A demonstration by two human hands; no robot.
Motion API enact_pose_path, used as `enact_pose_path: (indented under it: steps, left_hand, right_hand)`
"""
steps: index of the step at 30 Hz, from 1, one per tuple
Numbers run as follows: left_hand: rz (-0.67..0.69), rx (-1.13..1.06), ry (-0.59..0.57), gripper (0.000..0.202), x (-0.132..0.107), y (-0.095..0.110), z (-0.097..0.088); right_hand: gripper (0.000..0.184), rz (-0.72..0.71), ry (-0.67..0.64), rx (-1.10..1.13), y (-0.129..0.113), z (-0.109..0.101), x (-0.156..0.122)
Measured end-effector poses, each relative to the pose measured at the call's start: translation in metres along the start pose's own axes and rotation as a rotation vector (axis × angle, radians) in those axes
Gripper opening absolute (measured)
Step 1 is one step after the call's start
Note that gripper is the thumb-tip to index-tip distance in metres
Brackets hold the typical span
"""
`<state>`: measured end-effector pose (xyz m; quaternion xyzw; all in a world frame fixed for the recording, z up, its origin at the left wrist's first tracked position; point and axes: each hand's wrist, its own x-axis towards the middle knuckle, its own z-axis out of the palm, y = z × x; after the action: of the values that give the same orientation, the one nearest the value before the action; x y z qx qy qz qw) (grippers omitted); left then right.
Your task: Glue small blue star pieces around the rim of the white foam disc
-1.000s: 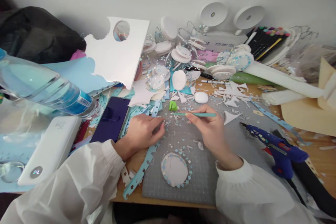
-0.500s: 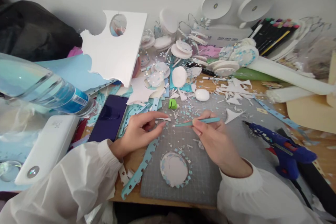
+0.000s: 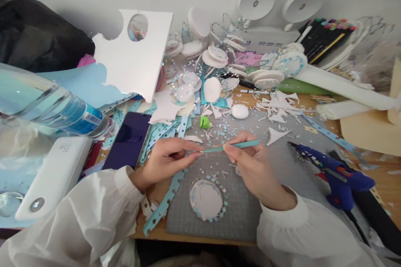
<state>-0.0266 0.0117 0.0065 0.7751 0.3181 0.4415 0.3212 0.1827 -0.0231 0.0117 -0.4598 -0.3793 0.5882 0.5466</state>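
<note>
Teal tweezers (image 3: 244, 144) are pinched between the thumb and fingers of my right hand (image 3: 249, 160), their tip pointing left. My left hand (image 3: 175, 156) has its thumb and index fingertip closed together at that tip, around a tiny pale piece too small to name. Below both hands, a round white disc (image 3: 206, 200) ringed with small blue and white stars lies on the grey cutting mat (image 3: 241, 221). Loose stars and paper scraps are scattered on the mat beyond my fingers, near a small green object (image 3: 204, 122).
A blue glue gun (image 3: 338, 175) lies at the right. On the left are a phone (image 3: 127, 142), a white power bank (image 3: 53, 177) and a tilted water bottle (image 3: 62, 106). Decorated white discs (image 3: 216, 56) and a cut white foam board (image 3: 134, 58) stand at the back.
My left thumb and index finger have closed from apart to a pinch at the tweezers' tip. The tweezers and my right hand have shifted slightly left.
</note>
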Motion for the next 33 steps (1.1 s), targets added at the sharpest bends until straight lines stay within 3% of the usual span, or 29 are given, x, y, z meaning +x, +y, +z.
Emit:
enact_pose_path:
  steps: [10, 14, 20, 26, 33]
  left_hand:
    - [0.103, -0.017, 0.039, 0.013, 0.002, 0.002, -0.001]
    - [-0.048, -0.088, 0.034, 0.009, 0.000, 0.002, -0.001]
    - [-0.314, -0.212, -0.005, 0.012, -0.001, 0.005, 0.000]
    - [-0.367, -0.230, -0.004, 0.015, 0.001, 0.005, 0.000]
    - [-0.356, -0.244, -0.043, 0.016, 0.000, 0.003, 0.000]
  right_hand:
    - [0.020, 0.024, 0.024, 0.029, -0.003, 0.003, 0.003]
    - [0.018, -0.091, 0.052, 0.004, 0.000, 0.000, 0.003]
    - [0.015, -0.374, -0.097, -0.102, 0.002, -0.002, -0.002]
    - [0.016, -0.494, -0.105, -0.223, -0.004, 0.004, -0.006]
    - [0.013, -0.420, -0.044, -0.282, -0.007, 0.006, -0.008]
